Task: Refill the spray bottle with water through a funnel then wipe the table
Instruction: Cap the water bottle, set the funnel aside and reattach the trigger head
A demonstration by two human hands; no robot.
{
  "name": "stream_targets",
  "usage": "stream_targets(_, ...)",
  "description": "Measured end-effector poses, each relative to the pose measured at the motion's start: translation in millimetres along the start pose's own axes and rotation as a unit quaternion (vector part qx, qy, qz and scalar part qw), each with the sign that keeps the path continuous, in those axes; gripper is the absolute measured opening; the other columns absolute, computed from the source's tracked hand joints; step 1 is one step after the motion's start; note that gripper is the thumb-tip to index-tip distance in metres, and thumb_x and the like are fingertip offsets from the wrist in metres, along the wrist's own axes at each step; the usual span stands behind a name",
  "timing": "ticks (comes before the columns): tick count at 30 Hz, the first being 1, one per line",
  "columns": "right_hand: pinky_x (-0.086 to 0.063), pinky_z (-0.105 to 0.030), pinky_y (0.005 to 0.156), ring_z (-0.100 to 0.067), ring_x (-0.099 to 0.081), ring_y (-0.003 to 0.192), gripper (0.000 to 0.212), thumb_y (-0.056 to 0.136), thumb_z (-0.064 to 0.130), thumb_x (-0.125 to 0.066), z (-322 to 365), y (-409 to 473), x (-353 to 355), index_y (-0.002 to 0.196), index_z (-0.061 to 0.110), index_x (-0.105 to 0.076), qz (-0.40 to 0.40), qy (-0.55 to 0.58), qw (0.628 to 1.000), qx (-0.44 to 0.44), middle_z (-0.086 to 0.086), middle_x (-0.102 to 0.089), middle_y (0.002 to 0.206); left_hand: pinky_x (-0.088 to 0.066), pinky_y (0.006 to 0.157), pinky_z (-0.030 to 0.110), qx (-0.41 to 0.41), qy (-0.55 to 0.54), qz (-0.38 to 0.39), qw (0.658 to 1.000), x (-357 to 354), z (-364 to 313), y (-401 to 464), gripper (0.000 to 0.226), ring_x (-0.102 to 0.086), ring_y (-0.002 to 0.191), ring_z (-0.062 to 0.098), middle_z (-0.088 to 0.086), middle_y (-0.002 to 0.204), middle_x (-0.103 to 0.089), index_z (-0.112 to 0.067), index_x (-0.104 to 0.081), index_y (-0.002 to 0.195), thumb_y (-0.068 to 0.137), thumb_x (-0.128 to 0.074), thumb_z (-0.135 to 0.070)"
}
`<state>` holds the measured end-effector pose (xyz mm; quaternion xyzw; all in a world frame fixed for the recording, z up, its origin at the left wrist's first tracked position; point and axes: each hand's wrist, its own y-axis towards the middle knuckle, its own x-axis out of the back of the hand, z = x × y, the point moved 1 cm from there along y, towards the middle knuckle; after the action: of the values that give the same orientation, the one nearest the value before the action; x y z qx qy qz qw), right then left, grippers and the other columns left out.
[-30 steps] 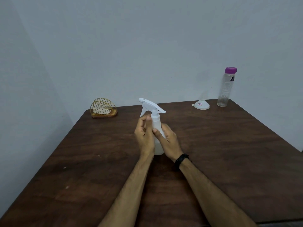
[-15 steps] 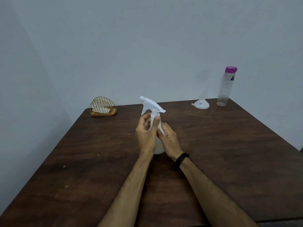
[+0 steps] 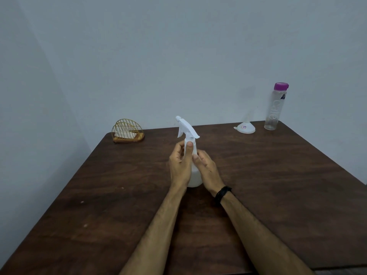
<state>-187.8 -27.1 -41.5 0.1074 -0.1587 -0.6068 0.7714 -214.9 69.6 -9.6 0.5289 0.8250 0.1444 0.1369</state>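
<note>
A white spray bottle (image 3: 194, 176) stands upright in the middle of the dark wooden table (image 3: 278, 175), its trigger head (image 3: 186, 128) pointing to the far left. My left hand (image 3: 179, 165) grips the neck just under the head, thumb up against it. My right hand (image 3: 207, 169) wraps the bottle's body from the right. A white funnel (image 3: 246, 127) sits upside down at the far right. Beside it stands a clear water bottle (image 3: 275, 111) with a purple cap.
A gold wire napkin holder (image 3: 127, 131) with white napkins stands at the far left corner. Walls close the table in behind and on the left. A black band circles my right wrist (image 3: 222, 194).
My left fingers have shifted around the bottle's neck, the thumb rising to just below the trigger head. The head has turned slightly. The bottle stays in the same spot.
</note>
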Motion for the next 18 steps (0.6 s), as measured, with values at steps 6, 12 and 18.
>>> stream_targets(6, -0.047, -0.03, 0.103, -0.007, -0.055, 0.124, 0.057, 0.093, 0.059, -0.036, 7, -2, 8, 0.138, 0.026, -0.049, -0.085, 0.108, 0.99, -0.033, 0.003, -0.056, 0.137, -0.056, 0.084, 0.032, 0.013, 0.156, 0.097, 0.983, 16, 10, -7, 0.027, -0.063, 0.097, 0.001, -0.014, 0.103, -0.066, -0.039, -0.058, 0.107, 0.086, -0.072, -0.048)
stream_targets(12, -0.046, -0.031, 0.104, -0.008, -0.052, 0.13, 0.082, 0.074, 0.052, -0.079, 35, 4, 23, 0.143, 0.032, -0.041, -0.008, 0.053, 0.998, 0.031, 0.01, -0.05, 0.143, -0.042, 0.077, 0.006, 0.012, 0.191, 0.144, 0.971, 14, -4, -30, 0.064, -0.055, 0.098, -0.012, -0.024, 0.11, -0.058, -0.036, -0.053, 0.125, 0.071, -0.087, -0.043)
stream_targets(18, -0.049, -0.043, 0.103, -0.005, -0.058, 0.118, 0.064, 0.075, 0.04, -0.083, 56, 13, 36, 0.131, 0.029, -0.054, 0.092, -0.088, 0.991, 0.028, 0.017, -0.06, 0.13, -0.051, 0.089, 0.017, 0.016, 0.204, 0.194, 0.959, 4, -6, -48, 0.095, -0.058, 0.109, -0.001, -0.018, 0.123, -0.059, -0.029, -0.048, 0.136, 0.053, -0.095, -0.041)
